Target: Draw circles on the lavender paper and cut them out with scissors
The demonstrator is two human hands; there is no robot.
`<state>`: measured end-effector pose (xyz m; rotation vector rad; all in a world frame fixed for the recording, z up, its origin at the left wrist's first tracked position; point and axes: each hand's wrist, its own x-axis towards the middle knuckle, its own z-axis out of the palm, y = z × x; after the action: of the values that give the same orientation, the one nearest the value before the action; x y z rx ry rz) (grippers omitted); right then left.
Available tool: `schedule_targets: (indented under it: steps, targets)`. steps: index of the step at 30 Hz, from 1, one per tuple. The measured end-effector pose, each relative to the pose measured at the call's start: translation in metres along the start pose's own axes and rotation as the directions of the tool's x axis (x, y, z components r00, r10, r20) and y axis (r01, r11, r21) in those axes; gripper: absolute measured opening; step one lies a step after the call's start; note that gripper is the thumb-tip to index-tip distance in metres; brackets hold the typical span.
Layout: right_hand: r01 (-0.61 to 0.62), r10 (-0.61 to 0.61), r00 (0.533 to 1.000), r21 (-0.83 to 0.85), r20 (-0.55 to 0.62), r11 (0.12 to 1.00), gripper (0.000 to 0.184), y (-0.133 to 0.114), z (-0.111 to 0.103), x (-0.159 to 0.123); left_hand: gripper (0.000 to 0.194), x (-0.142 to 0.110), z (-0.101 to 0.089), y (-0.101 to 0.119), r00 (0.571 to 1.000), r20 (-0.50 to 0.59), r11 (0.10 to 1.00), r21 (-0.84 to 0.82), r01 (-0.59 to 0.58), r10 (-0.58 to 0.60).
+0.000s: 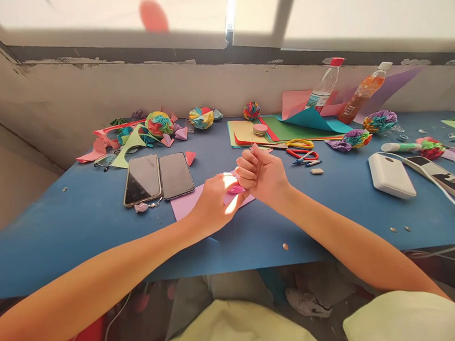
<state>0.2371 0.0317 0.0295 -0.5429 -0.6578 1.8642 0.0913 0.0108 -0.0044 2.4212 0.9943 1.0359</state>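
A: What carries all this?

B: The wide blue tabletop [82,217]. On it, partly beneath the hands, lies a flat lilac paper sheet [184,205]. I'd keep that sheet smooth, with no wrist pressing a crease into it.

A: And the hands?

B: The left hand [215,198] reaches in over the sheet, thumb and fingers drawn together. The right hand [265,174] meets it close by, fingers curled toward the palm, thumb raised. Whether it grips anything, I cannot tell.

A: Anything near the elbow room?

B: Two dark-screened, flat phones [177,176] lie side by side beyond the left wrist, and scissors with yellow and red handles [282,146] lie past the right hand. Both wrists should turn gently there.

A: Then the smallest thing?

B: A small, bright pink crumpled piece, likely paper [236,189], clamped between the left thumb and fingers, right where the hands meet above the sheet.

A: How should it be handled?

B: Lightly, I'd judge. Pinch only one edge, steady it with the left, and let the right make small movements. A hard squeeze could flatten its folds; a sharp pull could tear it.
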Motion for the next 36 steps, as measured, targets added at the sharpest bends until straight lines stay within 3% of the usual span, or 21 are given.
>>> schedule_targets:
  steps: [5,10,12,15,18,20,22,27,36]
  targets:
    - [0.038,-0.043,0.997,0.069,0.062,0.997,0.048,0.001,0.005,-0.005,0.016,0.001,0.001,0.003,1.0,-0.021,0.988,-0.155,-0.025,0.022]
    - [0.012,-0.016,0.998,0.059,0.06,0.998,0.047,-0.002,0.004,-0.008,0.019,0.001,-0.004,0.001,0.995,-0.011,0.984,-0.144,-0.102,0.102]
    - [0.004,-0.005,1.0,0.064,0.02,0.998,0.046,-0.003,0.004,-0.007,0.022,0.0,-0.006,0.0,0.987,-0.017,0.984,-0.072,-0.162,0.161]
    - [0.015,-0.01,0.998,0.077,-0.066,0.997,0.045,-0.002,0.005,-0.007,0.023,-0.001,-0.006,-0.002,0.955,-0.048,0.946,0.162,-0.281,0.292]
    - [0.027,-0.013,0.986,0.08,-0.163,0.996,0.043,0.001,0.007,-0.008,0.023,-0.002,-0.006,-0.005,0.887,-0.009,0.802,0.431,-0.414,0.462]
    - [0.043,-0.027,0.974,0.066,-0.225,0.997,0.043,0.002,0.008,-0.008,0.026,-0.002,-0.007,-0.005,0.865,0.032,0.724,0.532,-0.439,0.501]
    - [0.071,-0.06,0.96,0.03,-0.273,0.997,0.043,0.004,0.009,-0.009,0.03,-0.003,-0.008,-0.003,0.882,0.04,0.724,0.555,-0.41,0.469]
    - [0.131,-0.151,0.925,-0.08,-0.349,0.988,0.042,0.008,0.011,-0.01,0.036,-0.003,-0.007,0.002,0.937,-0.012,0.844,0.438,-0.309,0.349]
    - [0.21,-0.247,0.908,-0.144,-0.338,0.967,0.039,0.009,0.013,-0.008,0.038,-0.001,-0.006,0.004,0.941,-0.028,0.826,0.489,-0.281,0.336]
